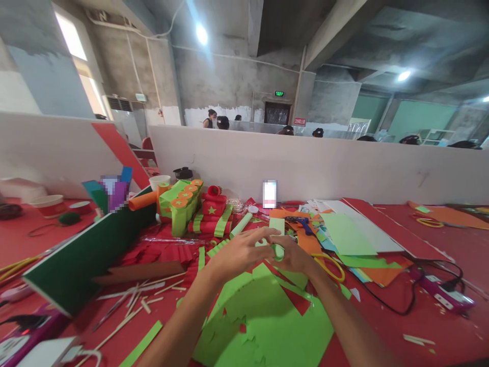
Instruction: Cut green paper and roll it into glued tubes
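Note:
My left hand point(244, 251) and my right hand point(293, 254) meet over the middle of the table, fingers curled. Between them is a small light green paper piece point(279, 252), curved like a roll and mostly hidden by the fingers. A pale green strip point(277, 225) shows just beyond the fingertips; whether it belongs to the held piece I cannot tell. Beneath my forearms lies a large bright green paper sheet point(263, 326) with star-shaped cutouts. Yellow-handled scissors point(331, 268) lie right of my right hand. A blue glue gun point(304, 224) rests behind it.
Green and red paper rolls point(212, 219) with stars and orange discs are stacked at left, near a dark green board point(91, 255). Paper sheets point(349, 232) lie at right. A purple power strip point(443, 290) trails a black cable. A lit phone point(269, 193) leans on the partition point(324, 163).

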The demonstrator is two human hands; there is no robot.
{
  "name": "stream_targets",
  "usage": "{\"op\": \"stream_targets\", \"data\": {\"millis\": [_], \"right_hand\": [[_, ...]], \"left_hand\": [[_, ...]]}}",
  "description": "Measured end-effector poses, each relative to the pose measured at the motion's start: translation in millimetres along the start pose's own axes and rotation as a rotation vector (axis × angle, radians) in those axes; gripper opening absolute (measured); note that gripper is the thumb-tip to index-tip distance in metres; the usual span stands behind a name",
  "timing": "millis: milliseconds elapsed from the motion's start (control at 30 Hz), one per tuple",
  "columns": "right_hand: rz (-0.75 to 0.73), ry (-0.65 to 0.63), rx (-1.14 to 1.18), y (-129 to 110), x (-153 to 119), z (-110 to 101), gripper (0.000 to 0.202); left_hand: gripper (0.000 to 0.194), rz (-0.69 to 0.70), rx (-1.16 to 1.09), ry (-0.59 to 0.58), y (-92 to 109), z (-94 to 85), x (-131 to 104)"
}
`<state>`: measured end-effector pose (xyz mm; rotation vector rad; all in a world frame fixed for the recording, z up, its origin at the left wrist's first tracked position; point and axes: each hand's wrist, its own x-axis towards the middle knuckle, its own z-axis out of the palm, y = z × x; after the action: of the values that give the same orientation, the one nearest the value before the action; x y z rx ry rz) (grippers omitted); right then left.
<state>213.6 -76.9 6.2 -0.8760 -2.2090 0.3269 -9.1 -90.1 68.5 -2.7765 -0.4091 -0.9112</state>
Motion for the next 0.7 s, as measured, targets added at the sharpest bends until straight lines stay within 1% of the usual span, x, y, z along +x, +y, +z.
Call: {"op": "stream_targets", "data": {"millis": [200, 300, 433, 567, 700], "right_hand": [[-0.006, -0.080, 0.024, -5, 2, -3, 0.030], [0.006, -0.097, 0.006, -5, 1, -3, 0.024], [-0.019, -0.071, -0.010, -6, -1, -4, 0.015], [-0.052, -0.032, -0.031, -11, 0, -6, 0.014], [-0.044, -0.019, -0.027, -12, -1, -6, 0.012]], "left_hand": [[0.015, 0.025, 0.019, -0.010, 3, 2.7, 3], [0.013, 0.031, 0.022, 0.008, 3, 4.8, 3], [0.014, 0.025, 0.014, 0.026, 2, 6.2, 2], [0.020, 0.026, 0.017, 0.005, 0, 5.1, -1], [0.019, 0.018, 0.036, -0.005, -1, 5.0, -3]]}}
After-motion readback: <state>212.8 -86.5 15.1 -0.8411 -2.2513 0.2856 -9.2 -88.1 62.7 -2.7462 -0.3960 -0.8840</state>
